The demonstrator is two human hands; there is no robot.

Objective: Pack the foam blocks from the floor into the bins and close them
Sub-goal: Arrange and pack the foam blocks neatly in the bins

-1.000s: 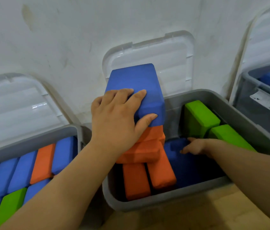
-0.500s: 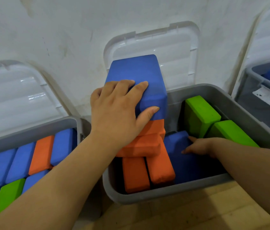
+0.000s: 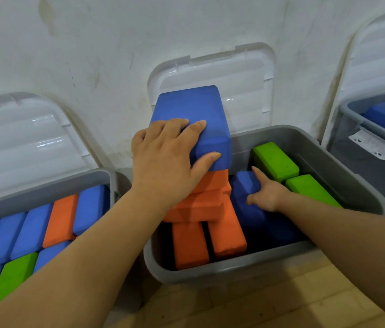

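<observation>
- Foam blocks (image 3: pixel 61 218), rectangular, in blue, orange and green: we count them across three grey plastic bins; none shows on the strip of floor in view.
- Left bin (image 3: pixel 45 192): near full, ribbed white lid (image 3: pixel 21 138) up.
- Middle bin (image 3: pixel 222 271): part filled, with orange foam blocks (image 3: pixel 201 207) piled loosely, two green foam blocks (image 3: pixel 274 159) at the right, and its lid up.
- Left hand (image 3: pixel 163 162): fingers over the top and thumb on the near face, gripping a blue foam block (image 3: pixel 186 105) above the orange pile.
- Right hand (image 3: pixel 267 195): low in the middle bin, thumb and curled fingers holding a second blue foam block (image 3: pixel 243 185) by its edge.
- Right bin (image 3: pixel 352 114): blue inside, lid up.
- Left to do, we judge: seat both blue blocks and close three lids.
- Setting: pale wooden floor (image 3: pixel 281 304) and a stained white wall (image 3: pixel 92 43).
</observation>
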